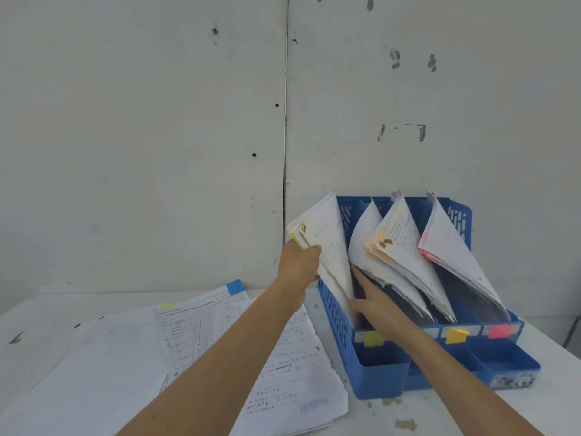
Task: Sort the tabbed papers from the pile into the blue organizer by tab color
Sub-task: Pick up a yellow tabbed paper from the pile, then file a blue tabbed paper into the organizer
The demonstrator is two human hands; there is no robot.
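Note:
The blue organizer (pixel 333 313) stands at the right against the wall, with yellow-green (pixel 373 338), orange (pixel 456 335) and pink (pixel 500 331) labels on its front. My left hand (pixel 300 262) grips a sheaf of yellow-tabbed papers (pixel 327 243) leaning in the leftmost slot. My right hand (pixel 371 302) reaches into that slot with fingers straight, touching the papers beside it. Orange-tabbed papers (pixel 399 237) and pink-tabbed papers (pixel 446 243) lean in the slots to the right. The pile of loose papers (pixel 132 357) lies flat on the table at the left.
A sheet with a blue tab (pixel 235 286) and one with a yellow tab (pixel 168 305) show at the far side of the pile. A white wall rises close behind. The white table (pixel 471 413) carries small stains near the front right.

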